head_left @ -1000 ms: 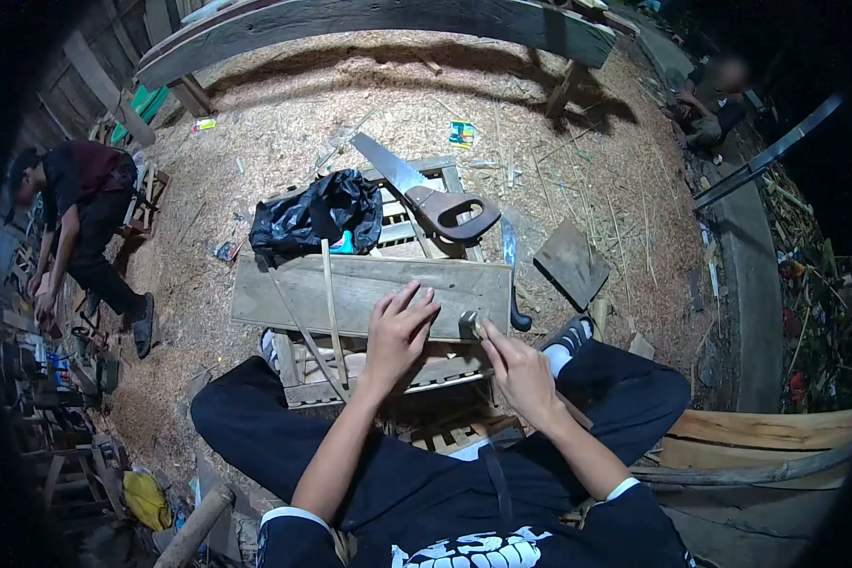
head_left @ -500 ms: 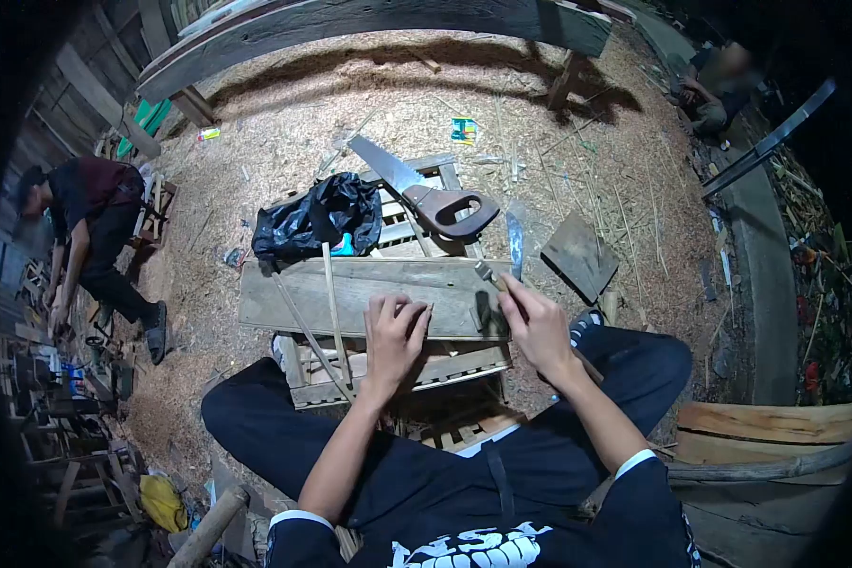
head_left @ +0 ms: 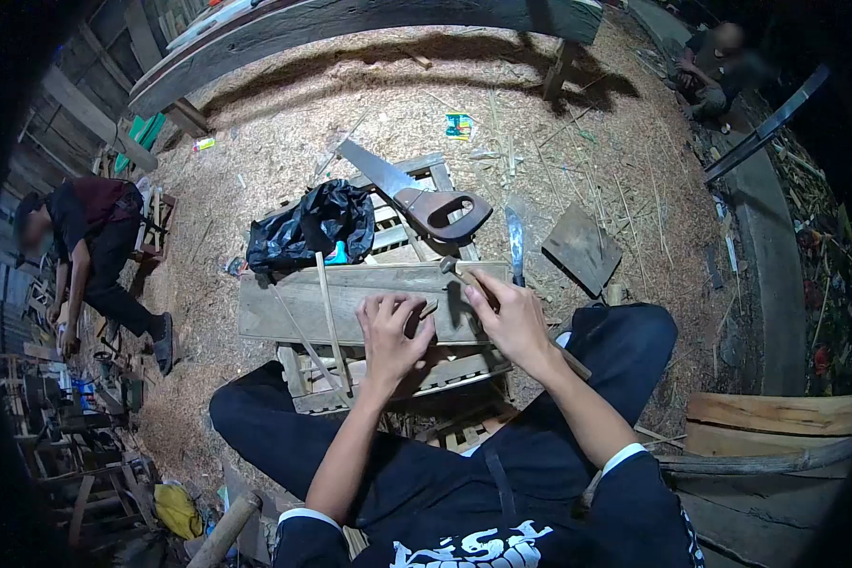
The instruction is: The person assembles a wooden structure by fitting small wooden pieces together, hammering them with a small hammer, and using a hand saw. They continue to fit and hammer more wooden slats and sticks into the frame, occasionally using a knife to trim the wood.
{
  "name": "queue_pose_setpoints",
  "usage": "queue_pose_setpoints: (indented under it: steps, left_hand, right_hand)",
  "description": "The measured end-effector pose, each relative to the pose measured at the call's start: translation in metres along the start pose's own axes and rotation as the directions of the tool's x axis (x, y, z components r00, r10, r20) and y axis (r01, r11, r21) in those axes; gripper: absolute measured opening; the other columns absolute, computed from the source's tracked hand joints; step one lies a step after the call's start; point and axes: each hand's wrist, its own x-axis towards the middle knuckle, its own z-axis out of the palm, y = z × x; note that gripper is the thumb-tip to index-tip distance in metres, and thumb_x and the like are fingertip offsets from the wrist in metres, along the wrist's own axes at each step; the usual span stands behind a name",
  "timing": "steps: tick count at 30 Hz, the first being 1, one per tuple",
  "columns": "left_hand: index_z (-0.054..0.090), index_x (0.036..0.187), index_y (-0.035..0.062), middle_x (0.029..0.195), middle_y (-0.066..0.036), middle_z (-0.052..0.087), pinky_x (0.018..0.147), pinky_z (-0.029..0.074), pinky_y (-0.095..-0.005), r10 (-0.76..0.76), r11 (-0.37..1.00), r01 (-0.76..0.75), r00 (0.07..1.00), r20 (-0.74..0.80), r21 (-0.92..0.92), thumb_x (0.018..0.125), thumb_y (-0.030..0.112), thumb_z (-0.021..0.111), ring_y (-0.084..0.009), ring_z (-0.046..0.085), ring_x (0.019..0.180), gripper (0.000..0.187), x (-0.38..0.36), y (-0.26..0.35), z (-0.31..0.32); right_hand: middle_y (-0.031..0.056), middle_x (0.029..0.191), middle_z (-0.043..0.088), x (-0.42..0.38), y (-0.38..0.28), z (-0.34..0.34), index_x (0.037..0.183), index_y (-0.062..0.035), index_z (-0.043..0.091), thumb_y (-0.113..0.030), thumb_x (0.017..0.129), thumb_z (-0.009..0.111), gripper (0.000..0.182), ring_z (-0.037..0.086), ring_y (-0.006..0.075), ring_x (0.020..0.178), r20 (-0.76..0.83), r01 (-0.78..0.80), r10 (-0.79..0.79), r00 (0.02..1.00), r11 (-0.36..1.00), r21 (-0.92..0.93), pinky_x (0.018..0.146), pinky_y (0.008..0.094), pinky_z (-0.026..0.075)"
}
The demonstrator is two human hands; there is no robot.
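On the plank (head_left: pixel 350 301), the left hand (head_left: pixel 391 333) pressed down with curled fingers (head_left: pixel 388 308), pinching something too small to identify. Just beside it, the right hand (head_left: pixel 509 317) gripped a hammer (head_left: pixel 459 270) over the plank's right end.

The right hand (head_left: pixel 509 317) is now higher on the plank (head_left: pixel 284 308) than a second ago. Back then it sat at the plank's near right edge, pinching a small dark tool low against the wood. Now it lies over the plank's right end, and the hammer (head_left: pixel 459 271) it grips points its head up and to the left, above the far edge of the plank. The left hand (head_left: pixel 391 331) has curled: its fingers, spread flat on the wood earlier, are now bent, and it rests closer to the right hand.
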Motion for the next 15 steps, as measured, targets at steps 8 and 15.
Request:
queue_pose_setpoints:
  steps: [8, 15]
  left_hand:
    - [0.078, 0.101, 0.0104, 0.103, -0.005, 0.073, 0.102, 0.038, -0.0447, -0.026, 0.995, 0.025, 1.0, -0.01, -0.092, 0.082, 0.014, 0.082, -0.0278, 0.061, 0.105, 0.019, -0.001, -0.005, 0.005]
    - [0.078, 0.103, 0.0087, 0.099, -0.006, 0.077, 0.103, 0.037, -0.0441, -0.075, 0.984, 0.08, 0.997, 0.035, -0.161, 0.085, 0.015, 0.082, -0.0275, 0.063, 0.101, 0.02, -0.002, -0.012, -0.002]
  right_hand:
    - [0.0234, 0.108, 0.073, 0.014, 0.011, 0.024, 0.122, -0.0051, 0.074, -0.014, 0.09, 0.077, 0.033, 0.072, 0.0423, 0.098, 0.023, 0.012, -0.013, 1.0, 1.0, 0.019, 0.086, 0.0489, 0.056]
    - [0.0193, 0.113, 0.072, 0.023, 0.01, 0.048, 0.116, -0.0051, 0.078, -0.009, 0.086, 0.077, 0.031, 0.071, 0.0397, 0.103, 0.063, 0.023, -0.022, 0.998, 1.0, -0.007, 0.091, 0.0473, 0.056]
